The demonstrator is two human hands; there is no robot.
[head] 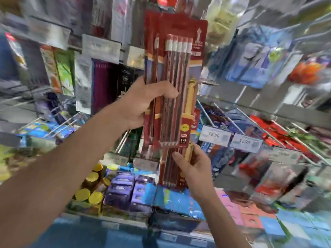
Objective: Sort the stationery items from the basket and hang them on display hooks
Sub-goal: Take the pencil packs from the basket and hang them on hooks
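Far left, everything is smeared by blur, but a green pack (64, 74) hangs on the display wall, and down at the left end of the low shelf (114, 218) sit the yellow-lidded jars (82, 194), with the purple boxes (121, 187) just beside them. Now the bare forearm sweeps up from the lower left corner and there is the left hand (141, 104), clamped on a bundle of pencil packs (176, 68): thumb pressed across the front of the clear blister, fingers wrapped behind the red cards. The bundle stands upright in the middle of the view, raised in front of the display wall, white eraser ends at the top, and its top edge reaches up among the hanging goods; whether it touches a hook cannot be told through the blur. Directly below, the right hand (195, 170) grips another pencil pack (171, 169) of the same kind, thumb on the front, fingers curled round its right edge, its top tucked behind the bottom of the bundle. Just right of the hands, two white price labels (215, 135) sit side by side at the tips of the wire hooks (208, 114), and further right red packs (279, 130) hang in rows.
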